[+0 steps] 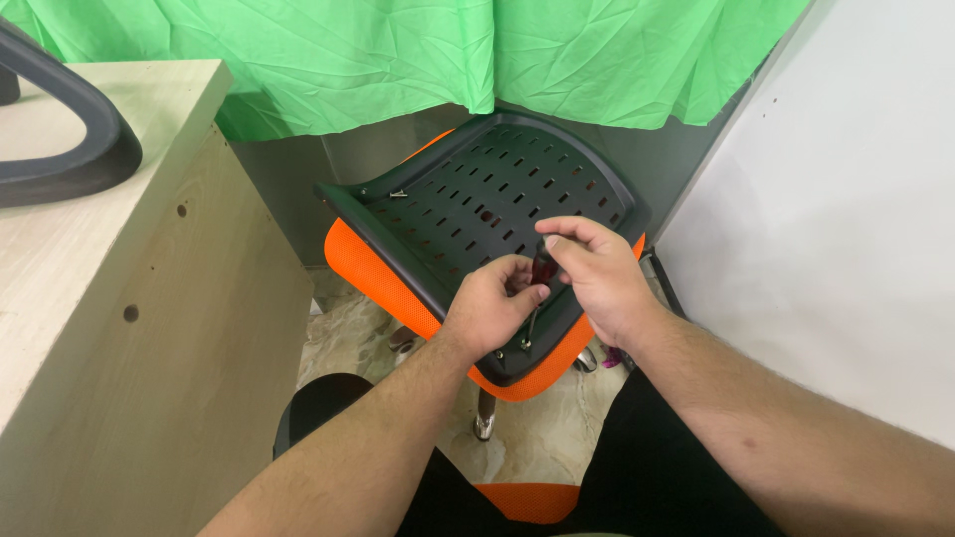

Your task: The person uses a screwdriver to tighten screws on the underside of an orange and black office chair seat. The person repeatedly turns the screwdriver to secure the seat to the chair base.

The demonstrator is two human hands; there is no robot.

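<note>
- We have the chair seat turned upside down in front of us, its black slotted plastic underside facing up and the orange mesh cushion showing along the lower edges.
- Our right hand is closed around the dark handle of a screwdriver, holding it nearly upright, with the thin shaft running down toward the near edge of the black panel.
- Our left hand is pinched at the shaft just below the handle, fingers together (it seems to steady the tool, though the tip itself is partly hidden by the hand).
- Near the tip, at the front edge of the panel, we can make out small metal screws; whether they are fully seated we cannot tell.
- Another small screw lies loose on the panel near the far left corner, well apart from the hands, so by our judgement that spot is not yet fastened.
- Our reading: the fastening is under way at the near edge, with at least one far corner left.
- To the left stands a pale wooden surface carrying a dark curved armrest; it is not mounted on the seat.
- A green cloth hangs behind, and a white wall is on the right.
</note>
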